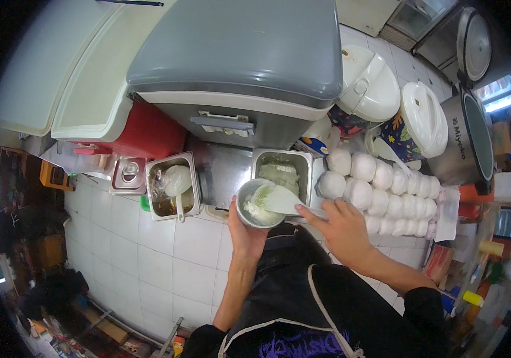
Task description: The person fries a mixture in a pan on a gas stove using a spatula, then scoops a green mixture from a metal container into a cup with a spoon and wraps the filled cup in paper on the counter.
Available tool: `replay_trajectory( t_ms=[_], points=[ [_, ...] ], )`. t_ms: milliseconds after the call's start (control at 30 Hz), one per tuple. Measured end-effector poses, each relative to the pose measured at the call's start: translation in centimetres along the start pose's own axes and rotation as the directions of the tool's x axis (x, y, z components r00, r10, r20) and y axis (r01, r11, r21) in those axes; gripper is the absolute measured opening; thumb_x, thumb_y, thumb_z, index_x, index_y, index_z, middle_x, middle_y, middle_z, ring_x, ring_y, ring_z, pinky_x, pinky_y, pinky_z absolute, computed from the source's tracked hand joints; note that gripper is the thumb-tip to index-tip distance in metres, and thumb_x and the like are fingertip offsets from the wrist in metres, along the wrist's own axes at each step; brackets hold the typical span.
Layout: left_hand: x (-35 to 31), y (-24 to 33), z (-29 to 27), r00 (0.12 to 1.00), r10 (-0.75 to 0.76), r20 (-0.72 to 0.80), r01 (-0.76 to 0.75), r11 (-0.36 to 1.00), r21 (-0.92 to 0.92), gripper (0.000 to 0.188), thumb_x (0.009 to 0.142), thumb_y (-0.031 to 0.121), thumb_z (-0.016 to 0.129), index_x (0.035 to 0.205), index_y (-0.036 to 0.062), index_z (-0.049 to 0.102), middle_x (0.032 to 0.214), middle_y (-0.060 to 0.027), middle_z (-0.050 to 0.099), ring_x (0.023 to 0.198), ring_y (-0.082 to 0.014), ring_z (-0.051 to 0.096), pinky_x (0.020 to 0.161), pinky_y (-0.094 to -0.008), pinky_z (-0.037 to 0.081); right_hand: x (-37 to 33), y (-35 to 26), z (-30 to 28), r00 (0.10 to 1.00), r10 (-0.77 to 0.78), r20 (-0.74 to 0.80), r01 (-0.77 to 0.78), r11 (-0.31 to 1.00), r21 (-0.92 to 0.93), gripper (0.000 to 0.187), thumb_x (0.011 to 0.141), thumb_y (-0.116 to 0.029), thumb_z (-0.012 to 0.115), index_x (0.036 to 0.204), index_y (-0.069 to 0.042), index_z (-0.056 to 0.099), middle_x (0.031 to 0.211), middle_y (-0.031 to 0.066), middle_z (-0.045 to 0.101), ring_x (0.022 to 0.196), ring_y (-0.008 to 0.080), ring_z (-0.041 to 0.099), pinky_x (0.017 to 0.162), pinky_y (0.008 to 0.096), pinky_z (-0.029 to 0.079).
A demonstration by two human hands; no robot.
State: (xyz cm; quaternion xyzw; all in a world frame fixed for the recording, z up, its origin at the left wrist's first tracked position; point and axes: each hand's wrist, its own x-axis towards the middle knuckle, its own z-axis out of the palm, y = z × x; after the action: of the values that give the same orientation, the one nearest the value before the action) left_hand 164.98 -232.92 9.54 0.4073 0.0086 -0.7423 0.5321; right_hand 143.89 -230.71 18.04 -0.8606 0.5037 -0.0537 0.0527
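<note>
The grey cooler [237,59] stands at the far side, its latch facing the person; left of it sits the red cooler [157,128], smaller. To the right, white rounded items [381,191] stand in rows. Nearer the person are two steel pans: the left pan [197,194] contains a ladle [178,190], its handle pointing toward the person, and the right pan [309,179] is partly filled with a pale, crumbly mass.

The right hand [344,230] is closed around the paddle's handle, forefinger stretched along it. The left hand [247,235] is half curled, cupping the bowl's near left side.

The bowl [241,210], round and mouth up, is in front of the right pan, overlapping its near corner in view; whether they touch cannot be told. The paddle [279,200] reaches over the bowl, long axis nearly crosswise: blade pointing left and slightly away, handle running right and slightly nearer. White clumps [259,214] lie beneath the blade.
</note>
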Motion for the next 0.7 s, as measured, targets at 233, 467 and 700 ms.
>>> replay_trajectory(
  t_ms=[233, 467, 700],
  points=[
    [0.7, 1.1, -0.9, 0.997, 0.070, 0.033, -0.066, 0.992, -0.106, 0.055, 0.108, 0.050, 0.035, 0.142, 0.0109, 0.053, 0.140, -0.0089, 0.060, 0.129, -0.0263, 0.058, 0.105, -0.0457, 0.050, -0.3, 1.3, -2.0, 0.963, 0.264, 0.051, -0.254, 0.827, 0.502, 0.055, 0.092, -0.007, 0.065, 0.146, -0.018, 0.059, 0.086, 0.0112, 0.059, 0.072, 0.0289, 0.058, 0.064, 0.0356, 0.049],
    [1.6, 0.3, -2.0, 0.982, 0.178, 0.054, -0.175, 0.983, -0.061, 0.056, 0.109, 0.050, 0.036, 0.140, 0.0074, 0.055, 0.137, -0.0087, 0.061, 0.128, -0.0262, 0.058, 0.107, -0.0438, 0.047, 1.4, -3.3, 2.3, 0.942, 0.324, 0.085, -0.288, 0.657, 0.697, 0.050, 0.101, -0.018, 0.063, 0.150, -0.015, 0.053, 0.076, 0.0220, 0.066, 0.063, 0.0372, 0.063, 0.062, 0.0427, 0.050],
    [1.7, 0.2, -4.2, 0.981, 0.179, -0.073, -0.177, 0.984, 0.036, 0.060, 0.108, 0.053, 0.037, 0.140, 0.0049, 0.054, 0.136, -0.0117, 0.061, 0.128, -0.0274, 0.058, 0.108, -0.0432, 0.046, 1.5, -5.3, 3.0, 0.851, 0.267, 0.452, -0.515, 0.587, 0.625, 0.045, 0.105, -0.023, 0.058, 0.148, -0.011, 0.055, 0.084, 0.0205, 0.072, 0.072, 0.0362, 0.070, 0.064, 0.0448, 0.052]
  ],
)
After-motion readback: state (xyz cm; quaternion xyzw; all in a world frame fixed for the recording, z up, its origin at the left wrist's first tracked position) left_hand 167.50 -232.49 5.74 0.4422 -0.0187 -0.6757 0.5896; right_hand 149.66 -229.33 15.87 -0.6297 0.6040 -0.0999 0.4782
